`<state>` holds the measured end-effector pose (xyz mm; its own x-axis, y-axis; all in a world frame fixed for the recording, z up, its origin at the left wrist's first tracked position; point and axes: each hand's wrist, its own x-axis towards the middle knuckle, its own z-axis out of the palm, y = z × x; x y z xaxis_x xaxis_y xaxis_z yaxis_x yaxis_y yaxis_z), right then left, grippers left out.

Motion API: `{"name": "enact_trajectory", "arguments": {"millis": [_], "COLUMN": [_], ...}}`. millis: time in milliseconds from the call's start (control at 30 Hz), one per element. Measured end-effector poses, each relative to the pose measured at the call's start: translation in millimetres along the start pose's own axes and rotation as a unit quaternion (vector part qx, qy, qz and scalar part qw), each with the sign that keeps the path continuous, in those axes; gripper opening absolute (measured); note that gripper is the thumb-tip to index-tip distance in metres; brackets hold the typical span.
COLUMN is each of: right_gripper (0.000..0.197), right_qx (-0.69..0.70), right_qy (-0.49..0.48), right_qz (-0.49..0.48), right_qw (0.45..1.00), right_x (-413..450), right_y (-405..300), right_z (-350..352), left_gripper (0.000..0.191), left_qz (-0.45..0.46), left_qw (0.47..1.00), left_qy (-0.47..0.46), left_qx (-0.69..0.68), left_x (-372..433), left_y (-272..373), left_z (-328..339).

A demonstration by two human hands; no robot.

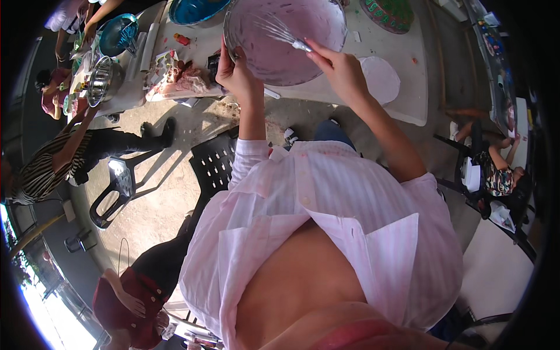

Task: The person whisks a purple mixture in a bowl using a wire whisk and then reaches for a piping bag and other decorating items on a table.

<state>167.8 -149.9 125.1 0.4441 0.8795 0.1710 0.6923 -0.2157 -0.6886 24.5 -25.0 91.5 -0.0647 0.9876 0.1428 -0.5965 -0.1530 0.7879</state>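
Note:
My left hand (238, 72) grips the near left rim of a large round bowl (288, 81), its thumb over the edge. Pale pink paste or liquid (271, 57) coats the bottom and wall of this bowl. Between the fingers of my right hand (339, 68) is the handle of a wire whisk (280, 33). The whisk's wires point to the upper left, over the bowl, and look coated in whitish stuff. Whether they touch the pink contents I cannot tell. Just right of the bowl a flat white disc (380, 81) lies on the table.
On the white table (407, 103) stand a basin with blue contents (199, 11) and a green-patterned round piece (389, 15). Crumpled pinkish material (188, 81) lies at left. A person in stripes holds a metal bowl (105, 81). Black chairs (214, 162) stand on the floor. Other people are around.

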Motion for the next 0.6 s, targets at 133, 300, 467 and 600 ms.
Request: {"name": "enact_trajectory", "arguments": {"millis": [133, 300, 467, 600], "right_gripper": [0.03, 0.031, 0.032, 0.031], "right_qx": [-0.022, -0.05, -0.011, -0.067], "right_qy": [-0.1, 0.064, -0.121, -0.037], "right_qz": [0.023, 0.015, 0.034, -0.002], "right_qw": [0.994, 0.997, 0.992, 0.997], "right_x": [-27.1, -1.3, -19.2, -15.9], "right_y": [18.9, 22.9, 23.3, 27.3], "right_z": [-8.1, 14.3, 6.7, 17.5], "left_gripper": [0.042, 0.042, 0.042, 0.041], "left_qz": [0.032, 0.045, 0.053, 0.069], "left_qw": [0.999, 0.997, 0.997, 0.991], "left_qy": [0.011, -0.035, -0.016, -0.035], "left_qx": [-0.003, 0.05, 0.05, 0.107], "left_x": [6.2, -3.1, 14.5, 2.9], "left_y": [10.1, -0.5, -7.6, -12.5], "left_z": [-11.4, -0.6, -25.7, -15.6]}}
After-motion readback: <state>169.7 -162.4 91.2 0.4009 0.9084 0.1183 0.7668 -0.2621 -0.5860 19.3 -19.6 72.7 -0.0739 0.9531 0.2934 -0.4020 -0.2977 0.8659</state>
